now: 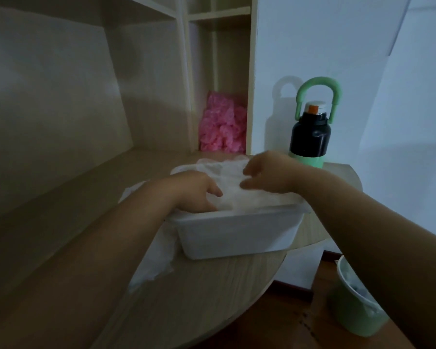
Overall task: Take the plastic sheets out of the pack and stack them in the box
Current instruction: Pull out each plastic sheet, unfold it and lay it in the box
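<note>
White box (237, 233) sat near the desk (212, 298) edge w/ plastic sheets (227, 177) heaped in it, above the rim. L hand (194, 191) gripped the sheets at the box's left end, fingers curled down into them. R hand (267, 172) was on top of the pile, fingers bent; pinching or just touching, couldn't tell (blurry). Black/green bottle (310, 137) stood just behind the box.

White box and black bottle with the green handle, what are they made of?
The white rectangular box looks like matte plastic: thin moulded rim, rounded corners. The black bottle with the green loop handle has a faint sheen on its body, so coated metal or hard plastic; the picture cannot settle which. Its handle looks like smooth plastic or rubber.
</note>
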A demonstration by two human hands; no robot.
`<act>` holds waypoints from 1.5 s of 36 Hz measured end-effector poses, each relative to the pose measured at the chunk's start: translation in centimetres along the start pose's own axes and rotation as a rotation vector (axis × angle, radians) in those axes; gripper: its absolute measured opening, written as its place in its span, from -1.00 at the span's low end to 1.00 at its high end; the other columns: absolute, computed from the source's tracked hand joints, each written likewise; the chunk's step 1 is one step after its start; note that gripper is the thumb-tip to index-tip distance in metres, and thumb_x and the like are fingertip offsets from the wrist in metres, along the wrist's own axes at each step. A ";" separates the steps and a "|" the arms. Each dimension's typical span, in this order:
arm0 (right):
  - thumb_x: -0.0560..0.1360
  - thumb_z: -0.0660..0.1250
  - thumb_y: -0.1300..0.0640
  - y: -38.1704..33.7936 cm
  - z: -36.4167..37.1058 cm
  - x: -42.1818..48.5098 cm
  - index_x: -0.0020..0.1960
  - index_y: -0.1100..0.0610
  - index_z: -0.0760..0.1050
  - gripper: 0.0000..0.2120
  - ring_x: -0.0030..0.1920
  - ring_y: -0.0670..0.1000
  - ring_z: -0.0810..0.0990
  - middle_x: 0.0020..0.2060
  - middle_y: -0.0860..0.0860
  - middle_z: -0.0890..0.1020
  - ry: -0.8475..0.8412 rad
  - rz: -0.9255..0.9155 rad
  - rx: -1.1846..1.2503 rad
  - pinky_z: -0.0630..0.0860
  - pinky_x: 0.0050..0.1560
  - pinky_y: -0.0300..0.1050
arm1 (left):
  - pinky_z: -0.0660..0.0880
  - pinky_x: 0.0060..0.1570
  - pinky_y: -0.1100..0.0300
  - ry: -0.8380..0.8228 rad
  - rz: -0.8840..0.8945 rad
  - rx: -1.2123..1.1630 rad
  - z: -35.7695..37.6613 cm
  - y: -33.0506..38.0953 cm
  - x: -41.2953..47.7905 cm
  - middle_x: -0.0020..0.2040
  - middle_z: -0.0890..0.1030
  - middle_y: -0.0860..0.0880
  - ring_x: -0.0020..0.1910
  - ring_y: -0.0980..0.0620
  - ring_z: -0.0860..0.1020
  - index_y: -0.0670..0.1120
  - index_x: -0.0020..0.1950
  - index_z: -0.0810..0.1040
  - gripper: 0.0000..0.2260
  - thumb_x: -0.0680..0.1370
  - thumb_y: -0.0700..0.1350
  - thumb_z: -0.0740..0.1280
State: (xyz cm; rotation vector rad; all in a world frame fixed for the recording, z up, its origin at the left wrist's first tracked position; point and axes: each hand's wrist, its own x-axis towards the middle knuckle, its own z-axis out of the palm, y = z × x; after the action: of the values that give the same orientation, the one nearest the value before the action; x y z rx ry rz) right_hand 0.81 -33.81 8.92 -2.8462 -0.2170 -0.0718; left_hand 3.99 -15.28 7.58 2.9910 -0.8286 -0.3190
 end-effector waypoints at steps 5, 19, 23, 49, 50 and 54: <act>0.52 0.30 -0.06 0.8 2.1 2.0 0.53 0.09 0.10 -0.31 0.44 0.12 0.25 0.48 0.09 0.23 -0.410 0.125 -0.259 0.21 0.42 0.01 | 0.31 0.30 0.10 -0.081 -0.041 0.190 0.5 0.3 1.3 0.41 0.42 0.05 0.33 -0.01 0.40 0.18 0.41 0.40 -0.59 0.56 -0.01 0.28; 0.55 0.23 0.07 -0.8 0.1 0.5 0.37 0.21 0.40 -0.58 0.25 0.13 0.47 0.31 0.12 0.46 -0.193 0.135 -0.177 0.41 0.27 -0.04 | 0.42 0.22 0.12 0.126 0.001 0.023 -0.4 -0.9 -0.7 0.24 0.56 0.08 0.17 0.05 0.50 0.05 0.21 0.60 -0.68 0.50 0.12 0.38; 0.57 0.20 0.12 -3.7 -0.5 -1.2 0.39 0.20 0.38 -0.60 0.32 0.12 0.41 0.34 0.13 0.44 0.089 0.058 -0.033 0.32 0.31 -0.07 | 0.33 -0.08 0.37 0.380 0.002 -0.214 -1.0 -2.4 -4.2 0.08 0.55 0.16 -0.04 0.21 0.45 0.02 0.13 0.65 -0.78 0.53 0.04 0.37; 0.56 0.22 0.04 -15.9 18.9 -5.5 0.47 0.01 0.23 -0.51 0.28 0.01 0.43 0.37 0.03 0.40 0.019 -0.039 0.396 0.34 0.25 -0.17 | 0.22 0.41 0.08 0.507 -0.441 -0.292 16.5 -11.6 -16.5 0.53 0.20 -0.09 0.47 -0.04 0.21 -0.13 0.50 0.25 -0.41 0.57 0.14 0.24; 0.56 0.23 0.02 -15.8 19.2 -5.6 0.48 -0.01 0.22 -0.50 0.24 0.00 0.46 0.37 0.02 0.40 0.033 -0.048 0.379 0.35 0.22 -0.18 | 0.23 0.41 0.07 0.533 -0.458 -0.271 16.7 -11.6 -16.3 0.53 0.20 -0.07 0.47 -0.04 0.22 -0.12 0.49 0.28 -0.42 0.56 0.15 0.25; 0.54 0.26 -0.02 -15.5 19.8 -5.4 0.49 -0.06 0.15 -0.44 0.03 -0.11 0.46 0.35 0.00 0.41 0.065 -0.072 0.431 0.40 0.14 -0.18 | 0.31 0.33 -0.03 0.727 -0.410 -0.251 17.6 -11.7 -16.3 0.39 0.44 -0.02 0.34 -0.06 0.37 -0.03 0.25 0.59 -0.66 0.52 0.06 0.36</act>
State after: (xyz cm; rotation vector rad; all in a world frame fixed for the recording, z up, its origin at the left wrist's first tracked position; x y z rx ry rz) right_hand -6.38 -14.28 -6.11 -2.4035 -0.2832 -0.1163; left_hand -7.29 3.72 -7.37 2.6739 -0.0951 0.5886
